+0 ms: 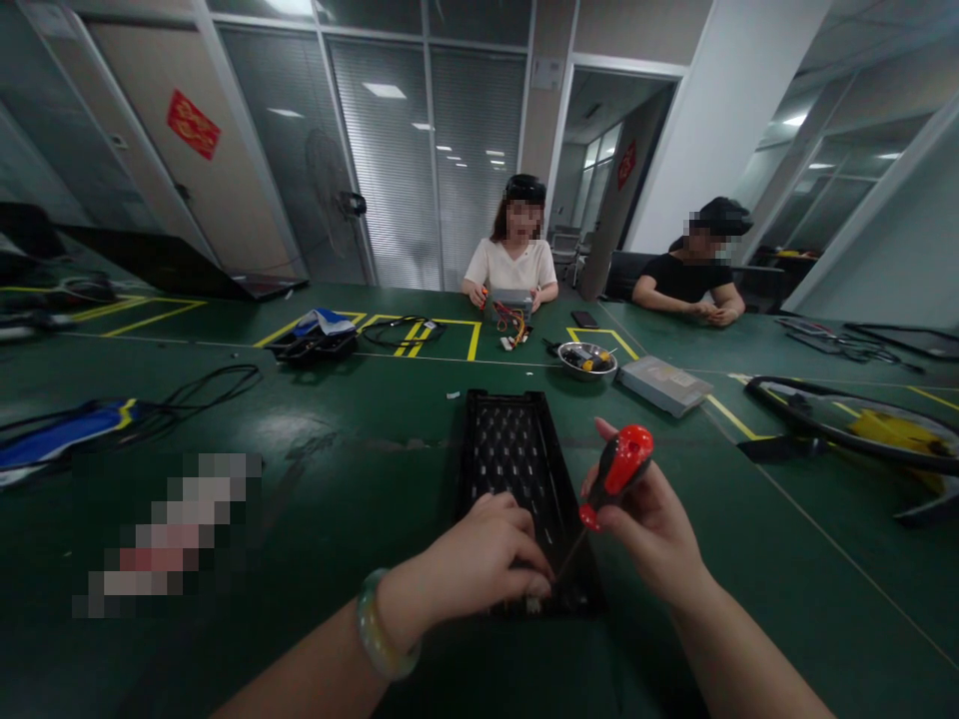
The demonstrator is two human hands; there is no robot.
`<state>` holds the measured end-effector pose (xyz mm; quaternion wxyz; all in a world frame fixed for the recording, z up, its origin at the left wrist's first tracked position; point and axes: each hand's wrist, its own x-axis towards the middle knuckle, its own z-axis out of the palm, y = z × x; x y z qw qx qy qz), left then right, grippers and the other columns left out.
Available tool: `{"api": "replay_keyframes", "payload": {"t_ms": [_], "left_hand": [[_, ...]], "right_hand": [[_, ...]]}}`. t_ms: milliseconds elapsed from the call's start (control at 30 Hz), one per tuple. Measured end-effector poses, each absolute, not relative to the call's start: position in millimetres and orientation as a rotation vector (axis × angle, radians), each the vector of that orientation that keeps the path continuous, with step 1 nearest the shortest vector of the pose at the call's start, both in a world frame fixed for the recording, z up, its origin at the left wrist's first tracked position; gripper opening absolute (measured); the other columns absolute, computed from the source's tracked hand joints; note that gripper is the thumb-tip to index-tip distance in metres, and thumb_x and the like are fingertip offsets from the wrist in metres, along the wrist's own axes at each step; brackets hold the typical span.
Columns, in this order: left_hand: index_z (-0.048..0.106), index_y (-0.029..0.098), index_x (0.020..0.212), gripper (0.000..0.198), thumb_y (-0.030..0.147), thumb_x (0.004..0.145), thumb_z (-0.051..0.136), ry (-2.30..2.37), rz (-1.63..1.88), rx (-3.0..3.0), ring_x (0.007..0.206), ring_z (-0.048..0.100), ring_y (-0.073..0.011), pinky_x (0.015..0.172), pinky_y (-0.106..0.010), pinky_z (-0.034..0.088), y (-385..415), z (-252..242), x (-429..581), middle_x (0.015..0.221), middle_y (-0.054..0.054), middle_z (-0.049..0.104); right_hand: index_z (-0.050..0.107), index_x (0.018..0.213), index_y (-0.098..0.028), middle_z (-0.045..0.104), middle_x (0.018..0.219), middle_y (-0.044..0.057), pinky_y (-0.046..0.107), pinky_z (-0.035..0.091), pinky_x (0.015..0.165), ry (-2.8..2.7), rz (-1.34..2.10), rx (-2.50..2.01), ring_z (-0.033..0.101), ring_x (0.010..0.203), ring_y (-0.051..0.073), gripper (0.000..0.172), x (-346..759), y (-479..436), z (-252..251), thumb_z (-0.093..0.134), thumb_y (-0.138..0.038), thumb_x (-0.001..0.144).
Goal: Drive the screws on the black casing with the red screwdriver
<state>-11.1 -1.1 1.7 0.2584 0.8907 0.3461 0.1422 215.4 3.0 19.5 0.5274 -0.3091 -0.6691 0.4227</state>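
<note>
A black perforated panel (513, 454) lies flat on the green table (360, 469) in front of me. My right hand (655, 529) is closed around the red handle of a screwdriver (618, 469), whose thin shaft slants down to the panel's near edge. My left hand (469, 564), a pale green bangle on its wrist, rests on that near edge with fingers curled and pinched beside the screwdriver tip; what they pinch is too small to make out.
Two people sit at the far side; one handles a small box with coloured wires (510, 312). A metal bowl (586, 359), a grey drive (664, 383), a phone (584, 320), black cables (210, 384) and a fan guard (854, 419) lie on the table.
</note>
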Motion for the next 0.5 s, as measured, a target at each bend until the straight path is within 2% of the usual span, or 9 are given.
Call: {"api": "replay_keyframes", "payload": {"t_ms": [167,367,500], "left_hand": [[0.078,0.034,0.095,0.020,0.048,0.087,0.067,0.938,0.382,2.445,0.095,0.047,-0.0207,0.087,-0.034,0.030,-1.0,1.5,-10.6,0.093,-0.001,0.064],[0.077,0.035,0.096,0.019,0.047,0.088,0.066,0.921,0.373,2.467,0.095,0.047,-0.0202,0.086,-0.033,0.030,-0.7,1.8,-11.1,0.095,0.000,0.064],[0.078,0.033,0.096,0.021,0.049,0.087,0.066,0.933,0.381,2.462,0.094,0.047,-0.0209,0.086,-0.034,0.030,-0.2,0.8,-11.4,0.093,-0.001,0.065]], "right_hand": [[0.039,0.147,-0.029,0.063,0.091,0.002,0.031,0.051,0.074,-1.588,0.989,-0.747,0.058,0.078,0.017,0.069,213.5,5.0,20.4,0.070,-0.033,0.086],[0.041,0.146,-0.028,0.063,0.093,0.002,0.032,0.051,0.078,-1.660,1.009,-0.751,0.060,0.081,0.018,0.072,211.4,2.0,16.0,0.074,-0.031,0.082],[0.038,0.148,-0.030,0.063,0.093,0.002,0.031,0.052,0.075,-1.578,0.965,-0.696,0.059,0.081,0.017,0.070,212.5,1.0,16.4,0.070,-0.032,0.085]]}}
